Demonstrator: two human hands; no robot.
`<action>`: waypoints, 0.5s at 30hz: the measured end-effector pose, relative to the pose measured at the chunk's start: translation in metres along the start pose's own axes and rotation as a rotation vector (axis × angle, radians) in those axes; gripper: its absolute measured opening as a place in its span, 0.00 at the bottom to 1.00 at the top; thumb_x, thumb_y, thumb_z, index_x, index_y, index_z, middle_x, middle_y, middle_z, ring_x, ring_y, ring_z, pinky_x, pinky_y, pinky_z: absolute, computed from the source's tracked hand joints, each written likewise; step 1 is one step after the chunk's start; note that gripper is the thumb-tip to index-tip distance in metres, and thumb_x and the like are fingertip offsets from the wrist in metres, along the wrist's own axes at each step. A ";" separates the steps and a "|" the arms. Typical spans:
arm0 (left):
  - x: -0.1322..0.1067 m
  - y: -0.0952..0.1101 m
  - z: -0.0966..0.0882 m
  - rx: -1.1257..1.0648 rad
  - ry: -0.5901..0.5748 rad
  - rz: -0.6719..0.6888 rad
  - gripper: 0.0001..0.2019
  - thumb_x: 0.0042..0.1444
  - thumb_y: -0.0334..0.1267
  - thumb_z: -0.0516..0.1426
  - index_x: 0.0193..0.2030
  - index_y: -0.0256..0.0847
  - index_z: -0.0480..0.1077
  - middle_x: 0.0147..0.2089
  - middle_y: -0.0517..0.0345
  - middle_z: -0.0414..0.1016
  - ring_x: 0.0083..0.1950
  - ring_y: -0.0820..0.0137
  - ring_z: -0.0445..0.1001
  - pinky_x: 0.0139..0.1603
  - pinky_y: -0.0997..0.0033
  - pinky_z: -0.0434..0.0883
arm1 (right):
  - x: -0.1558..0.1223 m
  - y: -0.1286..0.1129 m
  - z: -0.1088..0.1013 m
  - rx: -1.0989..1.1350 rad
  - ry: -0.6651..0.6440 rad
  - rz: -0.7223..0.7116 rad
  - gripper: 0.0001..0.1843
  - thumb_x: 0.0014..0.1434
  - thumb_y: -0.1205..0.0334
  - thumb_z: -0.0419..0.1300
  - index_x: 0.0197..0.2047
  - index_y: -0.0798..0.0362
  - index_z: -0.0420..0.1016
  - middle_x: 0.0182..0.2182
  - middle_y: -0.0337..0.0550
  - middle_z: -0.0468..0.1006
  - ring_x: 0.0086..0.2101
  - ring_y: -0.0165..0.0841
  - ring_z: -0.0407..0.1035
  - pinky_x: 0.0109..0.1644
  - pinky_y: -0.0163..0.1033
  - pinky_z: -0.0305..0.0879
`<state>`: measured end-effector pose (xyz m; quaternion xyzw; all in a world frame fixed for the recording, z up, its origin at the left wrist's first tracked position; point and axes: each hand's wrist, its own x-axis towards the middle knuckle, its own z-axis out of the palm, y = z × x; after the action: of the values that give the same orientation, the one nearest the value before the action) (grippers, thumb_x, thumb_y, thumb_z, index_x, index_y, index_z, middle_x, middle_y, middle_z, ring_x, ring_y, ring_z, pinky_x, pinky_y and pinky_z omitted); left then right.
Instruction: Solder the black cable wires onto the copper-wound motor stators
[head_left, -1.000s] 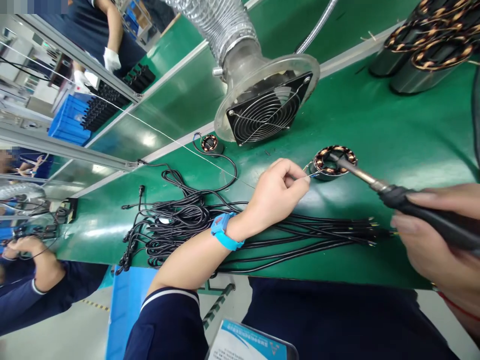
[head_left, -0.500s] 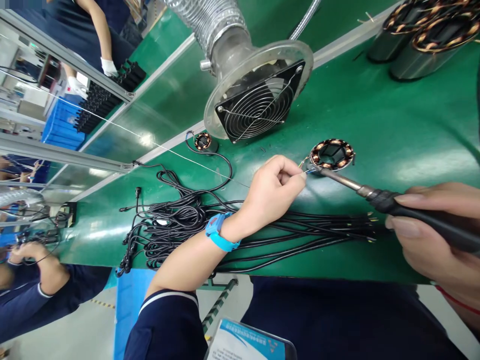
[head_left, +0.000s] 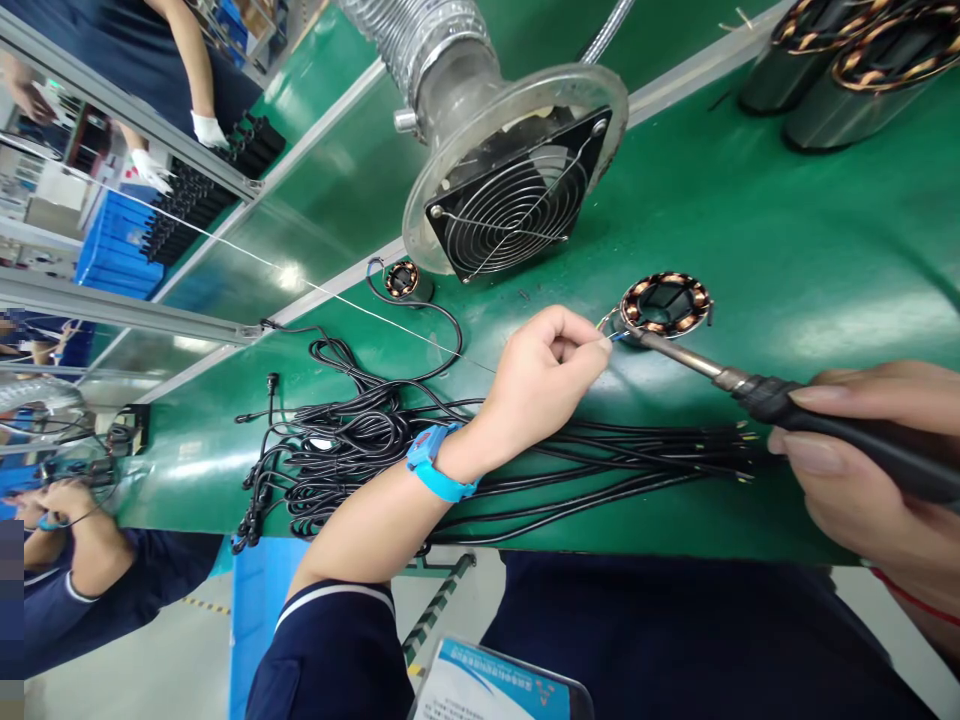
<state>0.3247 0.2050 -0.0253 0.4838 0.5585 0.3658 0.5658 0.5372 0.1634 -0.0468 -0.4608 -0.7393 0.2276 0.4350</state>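
Observation:
My left hand [head_left: 551,365] is closed in a pinch beside a motor stator [head_left: 666,305] with copper windings, which stands upright on the green bench. Thin wires, one of them a blue wire [head_left: 616,336], run between its fingertips and the stator. A thin pale strand [head_left: 390,327] stretches from the upper left to behind this hand; whether the fingers grip it I cannot tell. In my right hand [head_left: 855,460] is a soldering iron [head_left: 772,400] with a black handle. Its tip reaches the stator's near left rim, by the wires.
Black cables [head_left: 352,450] lie across the bench under my left forearm. A fume extractor [head_left: 517,210] with a fan grille hangs behind. One small stator [head_left: 405,281] stands at back left, larger stators [head_left: 832,110] at back right. Co-workers are at the left, one with white gloves [head_left: 208,130].
The view has shifted slightly. Both hands stay nearly where they were, with the iron's tip still at the stator's rim and the wires still at my left fingertips.

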 end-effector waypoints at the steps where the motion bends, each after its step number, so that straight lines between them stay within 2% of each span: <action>1: 0.000 0.000 0.000 -0.002 0.001 -0.002 0.07 0.53 0.32 0.57 0.28 0.39 0.62 0.19 0.70 0.62 0.19 0.84 0.58 0.20 0.81 0.57 | 0.000 0.000 0.000 -0.002 0.005 0.002 0.08 0.60 0.52 0.60 0.37 0.46 0.71 0.27 0.42 0.73 0.24 0.29 0.70 0.21 0.34 0.62; 5: 0.001 0.000 0.001 -0.012 0.001 -0.013 0.07 0.53 0.32 0.57 0.28 0.39 0.62 0.18 0.70 0.61 0.18 0.84 0.58 0.19 0.80 0.57 | -0.001 0.001 0.004 -0.015 0.019 0.034 0.10 0.60 0.50 0.60 0.36 0.46 0.71 0.27 0.42 0.73 0.24 0.29 0.70 0.20 0.35 0.60; 12: 0.001 -0.001 0.000 -0.018 -0.008 -0.007 0.07 0.53 0.33 0.57 0.28 0.40 0.62 0.18 0.71 0.61 0.18 0.84 0.58 0.19 0.81 0.57 | -0.001 -0.001 0.006 0.000 0.089 -0.040 0.07 0.63 0.54 0.58 0.40 0.48 0.69 0.29 0.44 0.72 0.26 0.27 0.67 0.26 0.36 0.61; 15: 0.001 -0.001 0.000 -0.025 -0.008 -0.002 0.07 0.53 0.32 0.57 0.28 0.40 0.62 0.18 0.71 0.61 0.18 0.83 0.59 0.19 0.81 0.58 | 0.002 -0.004 0.003 -0.040 0.039 0.004 0.14 0.62 0.46 0.56 0.36 0.48 0.69 0.26 0.43 0.71 0.24 0.27 0.66 0.23 0.35 0.60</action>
<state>0.3249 0.2053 -0.0266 0.4775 0.5523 0.3702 0.5744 0.5323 0.1631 -0.0445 -0.4752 -0.7342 0.2049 0.4394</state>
